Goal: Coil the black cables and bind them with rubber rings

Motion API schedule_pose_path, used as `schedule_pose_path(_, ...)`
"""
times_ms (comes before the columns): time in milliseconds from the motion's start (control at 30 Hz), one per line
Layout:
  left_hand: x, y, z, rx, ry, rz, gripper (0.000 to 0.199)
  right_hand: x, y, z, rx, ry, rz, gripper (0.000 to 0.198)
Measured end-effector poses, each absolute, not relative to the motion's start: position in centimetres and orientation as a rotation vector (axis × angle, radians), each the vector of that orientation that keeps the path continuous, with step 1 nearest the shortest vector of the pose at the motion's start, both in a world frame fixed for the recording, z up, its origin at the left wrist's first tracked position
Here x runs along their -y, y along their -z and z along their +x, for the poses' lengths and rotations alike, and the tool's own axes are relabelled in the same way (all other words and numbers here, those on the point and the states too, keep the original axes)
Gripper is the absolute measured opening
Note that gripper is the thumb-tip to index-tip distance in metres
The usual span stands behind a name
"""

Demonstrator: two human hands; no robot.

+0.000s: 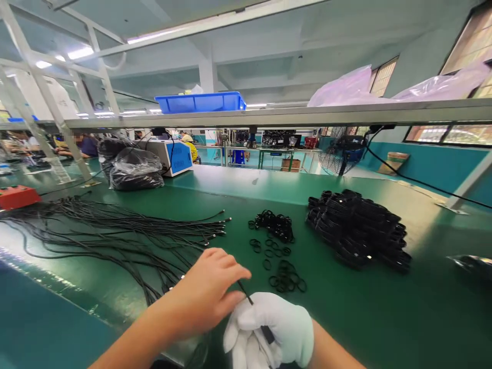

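Observation:
My right hand [271, 325], in a white glove, is closed around a black cable at the bottom middle. A dark, flat-sided piece [268, 334], perhaps its plug, shows between the gloved fingers. A short length of the cable [246, 293] rises out of the glove toward my left hand. My bare left hand [215, 282] is just up and to the left, thumb and forefinger apart, with that length in the gap; its other fingers are partly hidden. Beyond my hands lie loose black rings [287, 278] and a small heap of black bands [274, 225].
Long black cables [154, 225] with metal-tipped ends spread over the green table [330, 318] at left. Bundled black cables [357, 228] are piled at right. Farther back stand a plastic-bagged bundle [134, 169] and a blue-and-white machine [179, 156]. A shelf [277, 117] crosses above, bearing a blue tray [200, 104].

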State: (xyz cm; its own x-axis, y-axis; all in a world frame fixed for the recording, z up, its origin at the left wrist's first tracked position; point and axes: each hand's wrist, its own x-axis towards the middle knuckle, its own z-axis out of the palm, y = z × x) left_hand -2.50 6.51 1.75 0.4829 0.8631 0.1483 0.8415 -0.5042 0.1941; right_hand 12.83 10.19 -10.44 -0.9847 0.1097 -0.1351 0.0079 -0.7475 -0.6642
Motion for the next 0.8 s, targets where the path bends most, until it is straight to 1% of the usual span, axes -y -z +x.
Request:
schedule_pose_path(67, -6.6, -1.9, -1.7, -1.413, -0.282, 2.541, 0.011, -10.1, 11.0, 12.6, 1.006, -2.944, -0.136, 0.041)
schedule_pose_path(133, -7.0, -2.0, -1.5, -1.412, -0.26, 2.484, 0.018, -10.1, 11.0, 12.5, 0.935, -3.0, 0.0, 0.046)
schedule_pose_path(233, -7.9, -2.3, -1.8, -1.419, -0.253, 2.456, 0.02, -10.1, 10.9, 12.3, 0.918, -3.039, 0.145, 0.046)
schedule_pose_path(333, -8.7, -2.6, -1.8, -1.418, -0.228, 2.469, 0.022, -10.3, 11.4, 11.9, 0.972, -3.044, 0.172, 0.042)
schedule_pose_path(433, -9.1, -1.9, -1.4, -1.413, -0.29, 2.446, 0.023, -10.5, 11.7, 12.3, 1.05, -3.015, 0.175, 0.047)
schedule_pose_path(500, -8.9, -0.4, -1.5, -1.402, -0.39, 2.389, 0.028, -11.0, 10.9, 13.4, 1.093, -2.94, 0.195, 0.053)
schedule_pose_path(567, -8.5, 1.9, -2.5, -1.474, -0.476, 2.339, 0.032, -11.9, 9.1, 15.1, 1.085, -2.78, 0.223, 0.053)
schedule_pose_path(600, -8.2, 3.2, -3.3, -1.571, -0.465, 2.358, 0.031, -12.4, 7.9, 16.1, 1.044, -2.677, 0.237, 0.049)
schedule_pose_path(700, -7.5, 7.3, -6.4, -1.94, -0.447, 2.53, 0.031, -14.0, 4.4, 18.8, 0.778, -2.381, 0.23, 0.029)
schedule_pose_path(800, -6.4, 10.2, -7.9, -1.906, -0.557, 2.851, 0.036, -15.6, 2.7, 20.3, 0.594, -2.166, 0.07, 0.024)
